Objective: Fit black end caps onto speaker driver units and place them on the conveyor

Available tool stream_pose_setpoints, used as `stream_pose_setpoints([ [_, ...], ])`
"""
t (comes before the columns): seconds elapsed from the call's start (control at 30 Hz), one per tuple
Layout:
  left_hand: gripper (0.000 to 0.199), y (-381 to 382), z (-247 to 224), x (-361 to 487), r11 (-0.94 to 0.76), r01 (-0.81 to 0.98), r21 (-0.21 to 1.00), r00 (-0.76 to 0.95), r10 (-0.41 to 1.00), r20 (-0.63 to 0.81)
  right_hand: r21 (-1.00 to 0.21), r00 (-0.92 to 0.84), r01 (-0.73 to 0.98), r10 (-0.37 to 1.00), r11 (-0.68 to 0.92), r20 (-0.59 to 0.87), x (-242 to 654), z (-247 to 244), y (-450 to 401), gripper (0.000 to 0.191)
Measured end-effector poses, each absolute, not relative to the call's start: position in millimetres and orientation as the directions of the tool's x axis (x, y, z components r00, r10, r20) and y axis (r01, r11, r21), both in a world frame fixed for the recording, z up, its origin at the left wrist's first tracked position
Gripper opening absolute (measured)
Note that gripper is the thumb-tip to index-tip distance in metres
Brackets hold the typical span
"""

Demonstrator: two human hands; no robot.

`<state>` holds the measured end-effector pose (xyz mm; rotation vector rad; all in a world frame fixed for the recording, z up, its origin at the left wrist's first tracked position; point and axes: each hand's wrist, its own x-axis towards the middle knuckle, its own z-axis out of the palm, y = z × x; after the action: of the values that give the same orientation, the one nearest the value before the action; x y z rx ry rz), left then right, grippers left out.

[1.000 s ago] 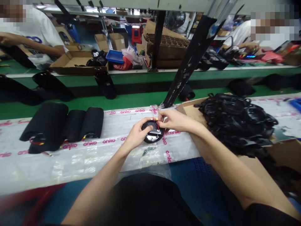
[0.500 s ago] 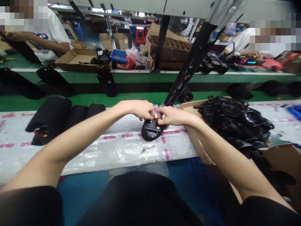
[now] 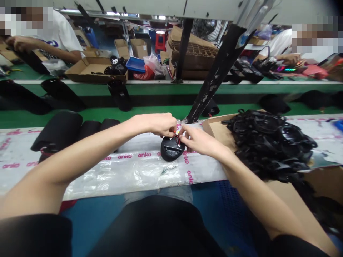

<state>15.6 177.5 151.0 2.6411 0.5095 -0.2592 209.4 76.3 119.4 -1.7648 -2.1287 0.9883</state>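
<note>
A black oval plastic end cap (image 3: 170, 150) lies on the clear plastic sheet (image 3: 139, 175) covering the bench, with red and yellow wires (image 3: 177, 137) rising from its far edge. My left hand (image 3: 160, 125) reaches over from the left, its fingers pinched at the wires just above the cap. My right hand (image 3: 197, 141) comes in from the right, with its fingertips on the same wires. The two hands nearly meet there, and they hide where the wires leave the cap.
Several black cylindrical bodies (image 3: 57, 131) lie to the left. A cardboard box (image 3: 217, 130) heaped with black plastic parts stands to the right. A black post (image 3: 214, 75) rises behind the cap. Beyond the green belt (image 3: 150, 112), co-workers sit at both sides among cardboard boxes.
My left hand has moved from the near side of the cap to its far side, at the wires. My right hand has drawn back slightly toward me. The cap has shifted little.
</note>
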Motion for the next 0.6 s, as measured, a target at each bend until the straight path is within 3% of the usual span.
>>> stream_pose_setpoints([
  [0.1, 0.024, 174, 146, 17, -0.845, 0.421, 0.328, 0.904, 0.364, -0.224, -0.619, -0.208, 0.784, 0.919, -0.049, -0.336, 204, 116, 57, 0.029],
  [0.2, 0.023, 165, 139, 14, -0.794, 0.518, 0.319, 0.855, 0.490, -0.168, -0.588, -0.146, 0.807, 0.949, -0.049, -0.280, 193, 112, 47, 0.027],
  [0.43, 0.038, 107, 109, -21, -0.523, 0.559, 0.643, 0.707, 0.706, -0.040, -0.622, -0.072, 0.781, 0.983, -0.052, -0.172, 182, 110, 41, 0.025],
  [0.6, 0.034, 80, 97, -12, -0.361, 0.740, 0.568, 0.495, 0.863, -0.096, -0.632, -0.027, 0.771, 0.988, -0.077, -0.152, 176, 106, 35, 0.025],
])
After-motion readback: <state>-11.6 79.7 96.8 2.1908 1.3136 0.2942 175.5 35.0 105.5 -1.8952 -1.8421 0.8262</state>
